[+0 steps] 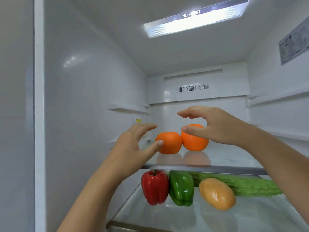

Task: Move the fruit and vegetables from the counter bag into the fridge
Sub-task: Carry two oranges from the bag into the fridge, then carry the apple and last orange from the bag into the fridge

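Observation:
Two oranges sit side by side on the upper glass shelf (234,158) of the fridge. My left hand (135,144) is spread open beside the left orange (170,143), its thumb tip touching the fruit's left side. My right hand (215,124) hovers open over the right orange (194,139), thumb in front of the fruit and fingers arched above it. On the lower shelf (167,215) lie a red pepper (154,187), a green pepper (181,188), a yellow mango (217,193) and a bumpy green gourd (247,186). The counter bag is out of view.
The fridge's white side walls stand close at the left (83,97) and right (275,114). A lit lamp panel (195,20) hangs in the ceiling. A vent cover (194,87) sits at the back. Free glass lies to the right of the oranges.

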